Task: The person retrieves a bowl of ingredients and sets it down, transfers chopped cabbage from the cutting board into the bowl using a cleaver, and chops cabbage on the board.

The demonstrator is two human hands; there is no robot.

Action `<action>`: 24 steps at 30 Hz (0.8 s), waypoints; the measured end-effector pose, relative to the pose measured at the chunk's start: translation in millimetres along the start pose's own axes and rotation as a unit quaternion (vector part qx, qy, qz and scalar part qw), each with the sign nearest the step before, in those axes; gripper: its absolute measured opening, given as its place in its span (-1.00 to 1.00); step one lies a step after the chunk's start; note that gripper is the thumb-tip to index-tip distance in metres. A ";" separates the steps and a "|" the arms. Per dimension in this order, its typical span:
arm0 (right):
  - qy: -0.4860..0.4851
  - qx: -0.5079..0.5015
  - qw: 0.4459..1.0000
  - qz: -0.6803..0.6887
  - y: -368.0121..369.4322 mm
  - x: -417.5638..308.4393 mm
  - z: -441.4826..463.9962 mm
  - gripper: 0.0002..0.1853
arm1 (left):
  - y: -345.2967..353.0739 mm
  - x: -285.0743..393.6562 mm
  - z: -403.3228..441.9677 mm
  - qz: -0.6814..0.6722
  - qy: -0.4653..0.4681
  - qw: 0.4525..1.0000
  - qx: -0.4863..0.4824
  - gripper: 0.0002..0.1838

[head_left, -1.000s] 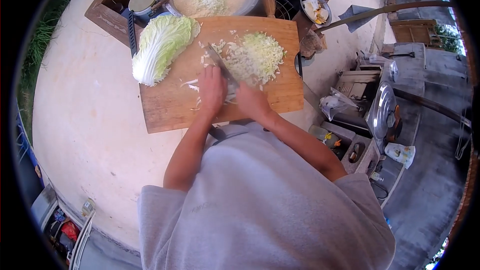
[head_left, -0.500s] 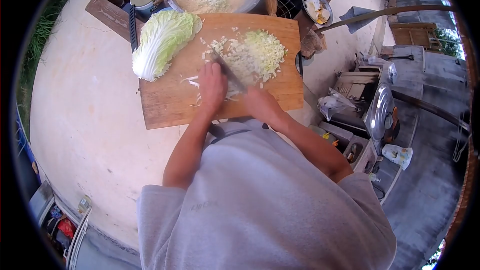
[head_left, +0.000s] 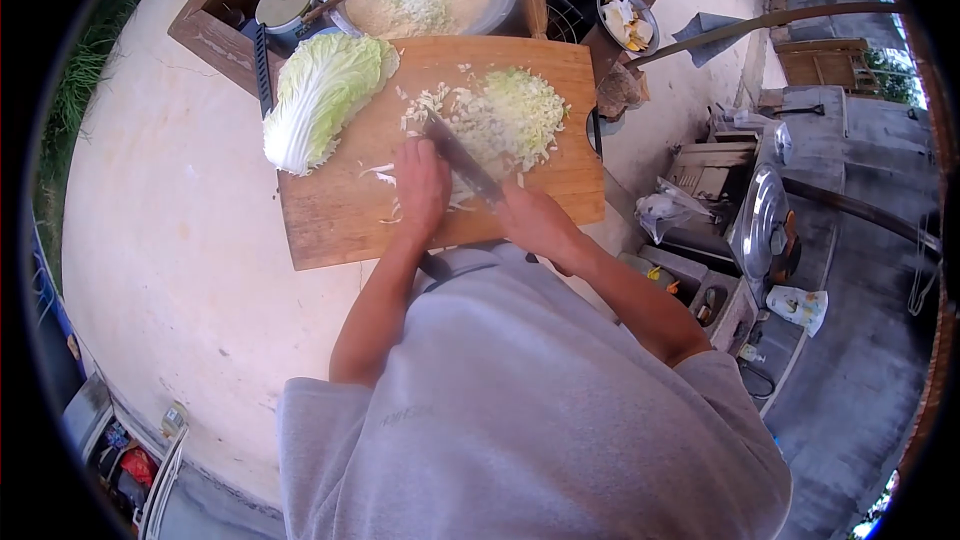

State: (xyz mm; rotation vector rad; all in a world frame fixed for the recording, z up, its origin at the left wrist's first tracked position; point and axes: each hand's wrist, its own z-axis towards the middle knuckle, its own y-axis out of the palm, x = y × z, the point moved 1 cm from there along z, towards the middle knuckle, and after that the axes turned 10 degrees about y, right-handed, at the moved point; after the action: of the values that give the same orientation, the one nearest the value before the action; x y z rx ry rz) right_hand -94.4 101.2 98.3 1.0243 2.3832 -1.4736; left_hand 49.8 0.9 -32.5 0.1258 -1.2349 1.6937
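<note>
My right hand point(head_left: 530, 217) is closed round the handle of a kitchen knife point(head_left: 462, 158), its blade angled up and left across the wooden cutting board point(head_left: 340, 230). Beside the blade's left side, my left hand point(head_left: 422, 180) has its fingers curled down on the board; whatever they press on is hidden beneath them. Chopped napa cabbage point(head_left: 520, 110) lies heaped right of the blade and scattered around its tip. A few pale shreds point(head_left: 382, 174) rest left of my left hand. The uncut piece of napa cabbage point(head_left: 325, 100) overlaps the board's upper left edge.
Behind the board stands a large metal basin point(head_left: 500, 0) of crumbly yellowish mix with chopped cabbage and a stick. A lidded bucket point(head_left: 285, 10) is left of it. A small bowl point(head_left: 640, 25) of scraps sits at right. A stove area with a round metal lid point(head_left: 762, 230) lies farther right.
My right hand and the knife, blurred before, now show sharply, with the blade slightly shifted beside my left fingers. The view has tipped a little, so the board appears lower.
</note>
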 end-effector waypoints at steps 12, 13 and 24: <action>-0.014 0.125 0.990 0.056 50.1 23.4 55.5 -0.76 | -6.1 -3.2 8.7 -0.041 -0.019 0.999 -0.019 -0.96; -0.019 0.132 0.990 0.050 48.9 25.6 56.3 -0.76 | -9.1 -4.9 8.7 -0.055 -0.027 0.998 -0.032 -0.95; 0.002 0.109 0.993 0.054 23.0 44.0 65.8 -0.74 | -57.8 16.3 -8.5 0.035 0.030 0.970 -0.239 -0.01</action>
State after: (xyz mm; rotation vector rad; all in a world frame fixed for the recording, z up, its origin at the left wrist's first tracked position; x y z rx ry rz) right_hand -127.1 73.1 28.1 1.1834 2.1679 -1.7215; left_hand 88.6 16.9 11.2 -0.2597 -1.5787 1.4005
